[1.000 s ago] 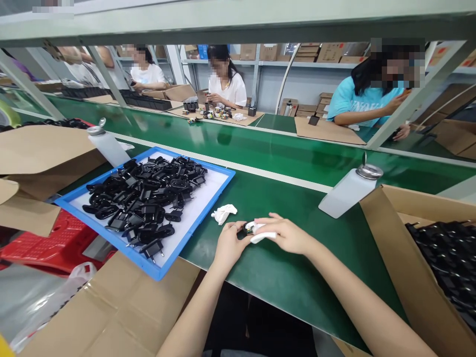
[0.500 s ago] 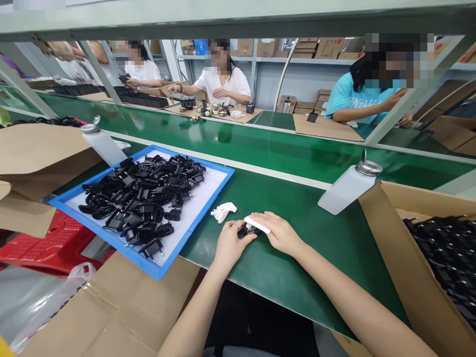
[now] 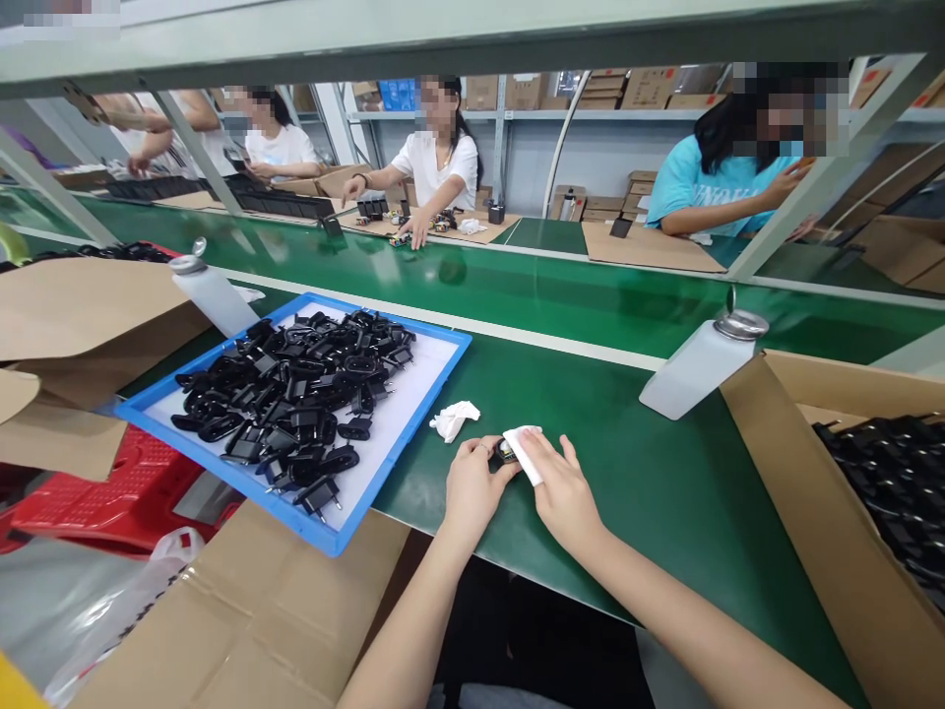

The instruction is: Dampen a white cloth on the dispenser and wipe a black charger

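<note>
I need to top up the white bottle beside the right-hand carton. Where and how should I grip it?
Probably around the middle of the white bottle's tall, straight-sided body, below the metal cap, coming from the left: green tabletop lies there, while the carton stands close on its right.

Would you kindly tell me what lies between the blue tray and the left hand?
In the head view, a crumpled white wad lies on the green tabletop between the blue tray and left hand.

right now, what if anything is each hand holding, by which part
The left hand holds a small dark part by its left side; the right hand holds a white pad, fingers over its right side.
</note>
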